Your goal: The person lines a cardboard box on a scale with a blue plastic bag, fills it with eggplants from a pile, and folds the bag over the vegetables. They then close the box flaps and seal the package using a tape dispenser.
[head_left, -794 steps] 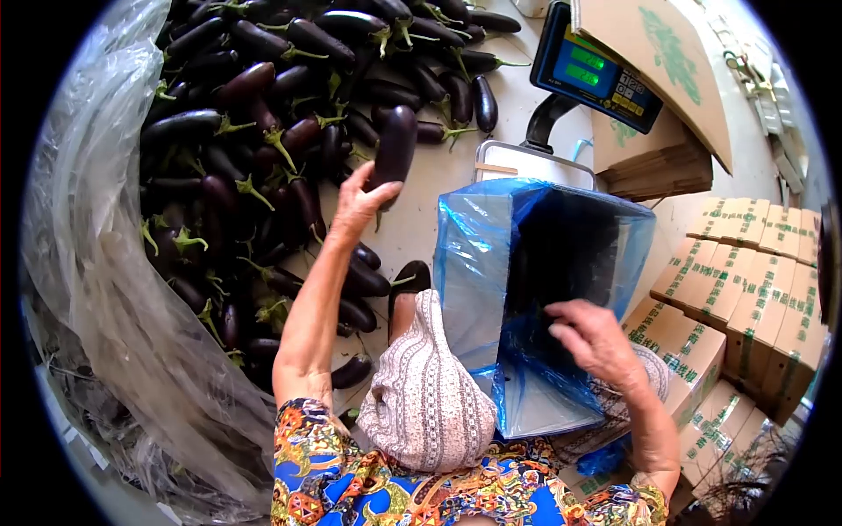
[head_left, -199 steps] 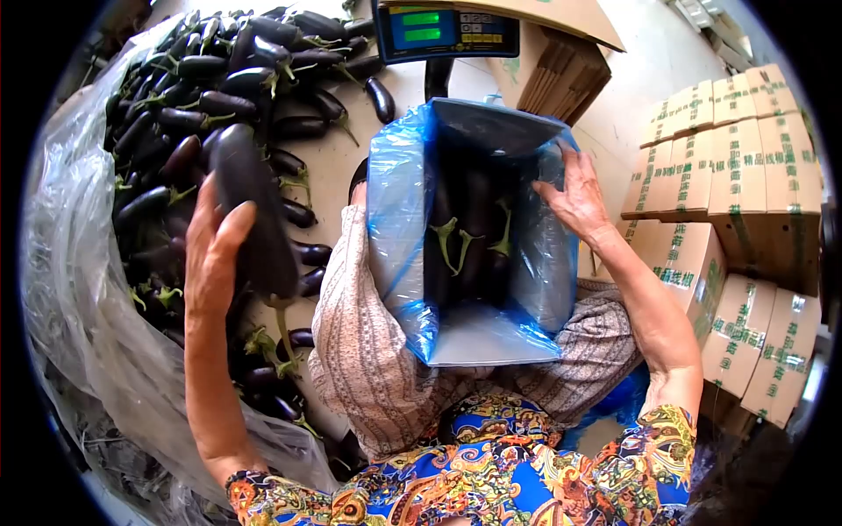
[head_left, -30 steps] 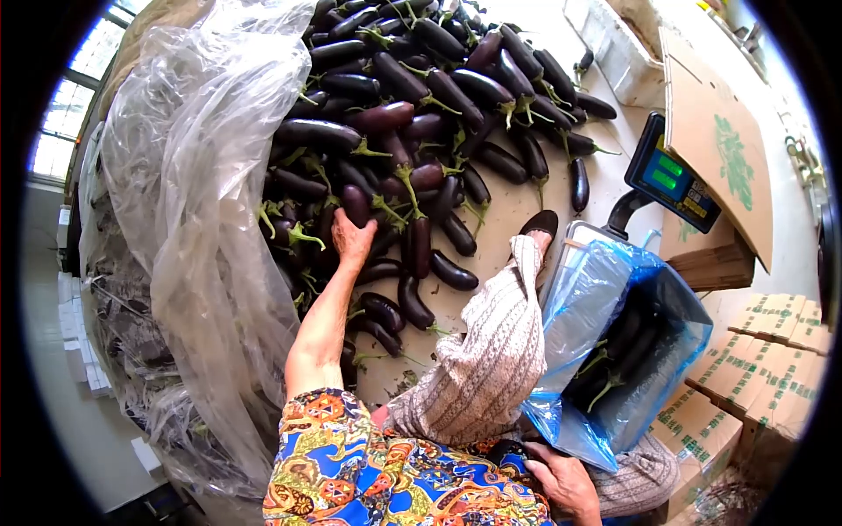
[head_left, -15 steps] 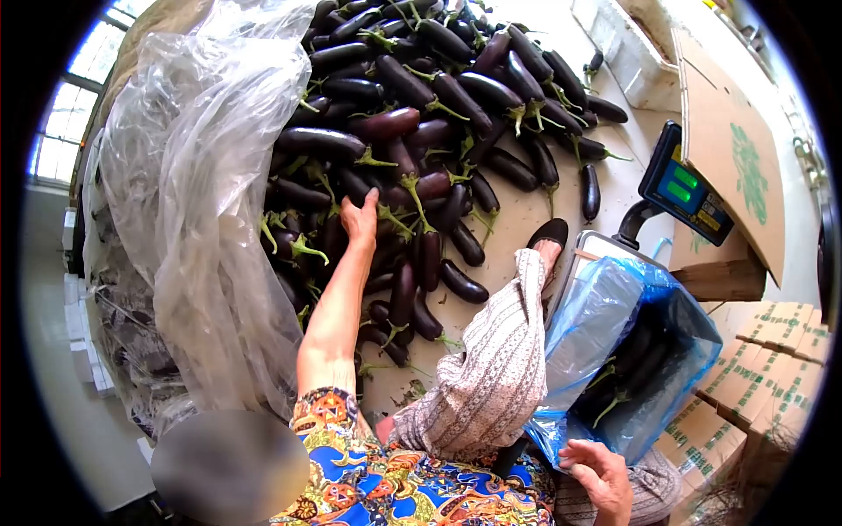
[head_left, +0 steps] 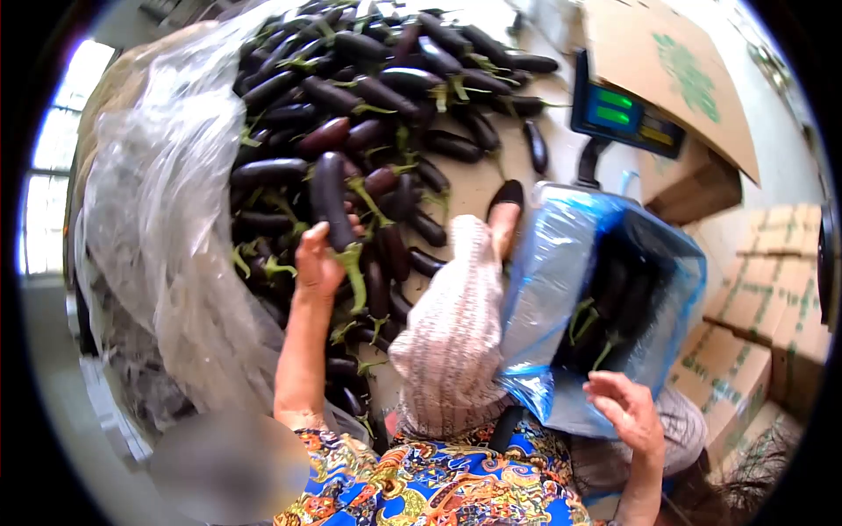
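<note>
My left hand (head_left: pixel 321 256) is closed around a dark purple eggplant (head_left: pixel 330 195) near its green stem, with the body pointing away from me. Beneath and beyond it lies a big pile of eggplants (head_left: pixel 377 92). My right hand (head_left: pixel 626 410), fingers apart and slightly bent, is at the near edge of a blue plastic bag (head_left: pixel 548 272) and holds nothing. The bag lines an open container, and several eggplants (head_left: pixel 614 302) lie inside with green stems toward me.
Crumpled clear plastic sheeting (head_left: pixel 167 202) covers the pile's left side. A scale display (head_left: pixel 624 114) with green digits rises behind the bag, beside a cardboard flap (head_left: pixel 675 70). Stacked cardboard boxes (head_left: pixel 763 289) stand at right. My foot (head_left: pixel 505 206) is between pile and bag.
My left hand has lifted an eggplant from the pile and drawn it toward me. My right hand has shifted up slightly along the bag's edge. The view has turned somewhat rightward.
</note>
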Demonstrator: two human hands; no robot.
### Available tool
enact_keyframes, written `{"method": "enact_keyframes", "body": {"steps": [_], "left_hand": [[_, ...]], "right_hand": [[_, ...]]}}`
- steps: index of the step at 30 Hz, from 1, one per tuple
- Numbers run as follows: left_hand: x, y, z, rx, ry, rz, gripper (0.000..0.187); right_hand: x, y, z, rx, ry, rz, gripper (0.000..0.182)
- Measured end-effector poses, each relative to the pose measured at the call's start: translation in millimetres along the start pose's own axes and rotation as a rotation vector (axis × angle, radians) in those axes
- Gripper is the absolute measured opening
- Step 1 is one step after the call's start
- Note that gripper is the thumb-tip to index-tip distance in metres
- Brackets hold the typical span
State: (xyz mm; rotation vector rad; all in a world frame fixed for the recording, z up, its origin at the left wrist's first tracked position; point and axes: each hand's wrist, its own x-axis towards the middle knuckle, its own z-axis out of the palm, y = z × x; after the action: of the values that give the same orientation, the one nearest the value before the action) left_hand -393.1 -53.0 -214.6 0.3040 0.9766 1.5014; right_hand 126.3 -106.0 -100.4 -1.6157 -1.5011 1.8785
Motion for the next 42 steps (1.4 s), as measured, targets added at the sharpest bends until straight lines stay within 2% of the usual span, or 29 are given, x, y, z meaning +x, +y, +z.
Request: {"method": "enact_keyframes", "body": {"steps": [2, 4, 5, 6, 8, 10, 11, 12, 14, 16, 18, 19, 22, 23, 24, 26, 27, 30, 31, 35, 37, 39, 42], "left_hand": [[1.0, 20.1, 26.1, -0.005, -0.090, -0.048, 0.060], [-7.0, 30.1, 80.7, 0.365, -0.245, 0.062, 0.068], [-9.9, 29.6, 111.4, 0.395, -0.354, 0.103, 0.060], [-8.5, 32.8, 130.1, 0.512, -0.423, 0.087, 0.068], [-19.0, 31.2, 181.9, 0.798, -0.451, 0.070, 0.074], [-32.5, 15.1, 238.4, 0.942, -0.553, 0.121, 0.072], [-36.9, 7.9, 266.2, 1.110, -0.677, 0.203, 0.066], [-34.6, 0.5, 285.3, 1.436, -0.875, 0.421, 0.062], [-41.5, -24.9, 315.9, 1.627, -1.095, 0.554, 0.062], [-49.3, -56.0, 337.4, 1.723, -1.336, 0.659, 0.056], [-49.0, -97.5, 335.4, 1.656, -1.505, 0.726, 0.051], [-48.5, -116.5, 332.9, 1.632, -1.593, 0.717, 0.050], [-45.6, -168.7, 319.9, 1.542, -1.790, 0.686, 0.044], [-44.3, -183.1, 315.8, 1.515, -1.830, 0.702, 0.044], [-43.1, -195.6, 312.1, 1.487, -1.870, 0.717, 0.044], [-40.7, -213.8, 307.3, 1.474, -1.918, 0.708, 0.045], [-39.6, -220.8, 305.4, 1.470, -1.935, 0.703, 0.045], [-36.2, -237.4, 298.2, 1.481, -1.932, 0.673, 0.045], [-33.9, -244.3, 296.8, 1.468, -1.936, 0.669, 0.046], [-31.2, -265.6, 296.4, 1.410, -1.957, 0.638, 0.049], [-35.5, -268.8, 286.3, 1.379, -1.865, 0.718, 0.049], [-40.4, -264.2, 287.0, 1.327, -1.793, 0.827, 0.044], [-40.9, -264.8, 293.7, 1.306, -1.649, 0.800, 0.041]], "right_hand": [[0.2, -4.0, -8.9, -0.051, 0.045, -0.090, 0.032], [-5.2, -6.4, -25.4, -0.063, 0.120, -0.078, 0.030], [-9.8, -4.9, -31.7, -0.021, 0.182, -0.058, 0.030], [-13.3, -2.3, -37.7, 0.015, 0.231, -0.054, 0.031], [-19.3, 6.2, -46.6, 0.090, 0.313, -0.061, 0.030], [-22.9, 15.2, -48.7, -0.025, 0.375, -0.095, 0.030], [-23.7, 17.7, -49.5, -0.099, 0.381, -0.133, 0.030], [-24.3, 20.5, -49.8, -0.173, 0.386, -0.170, 0.030], [-25.3, 22.8, -48.2, -0.346, 0.362, -0.227, 0.032], [-17.9, 44.3, -44.5, -0.521, 0.373, -0.426, 0.034], [-8.0, 60.6, -34.9, -0.655, 0.330, -0.466, 0.033], [-3.1, 64.5, -31.2, -0.682, 0.226, -0.391, 0.031], [13.2, 83.3, -17.3, -1.083, 0.119, -0.374, 0.034], [22.2, 101.8, -11.2, -1.190, 0.223, -0.484, 0.029], [25.2, 109.7, -9.6, -1.248, 0.222, -0.486, 0.027], [28.1, 116.3, -10.7, -1.363, 0.219, -0.483, 0.024], [27.7, 108.0, -14.9, -1.384, 0.114, -0.348, 0.021], [20.8, 96.5, -17.6, -1.492, 0.066, -0.338, 0.021], [20.0, 103.7, -15.8, -1.417, 0.118, -0.355, 0.026], [11.4, 122.4, -18.4, -1.427, 0.260, -0.572, 0.026], [-7.8, 82.8, -28.9, -1.532, 0.274, -0.657, 0.023], [2.7, 89.8, -25.0, -1.349, 0.151, -0.496, 0.019], [9.8, 86.6, -22.1, -1.238, 0.055, -0.332, 0.022]]}}
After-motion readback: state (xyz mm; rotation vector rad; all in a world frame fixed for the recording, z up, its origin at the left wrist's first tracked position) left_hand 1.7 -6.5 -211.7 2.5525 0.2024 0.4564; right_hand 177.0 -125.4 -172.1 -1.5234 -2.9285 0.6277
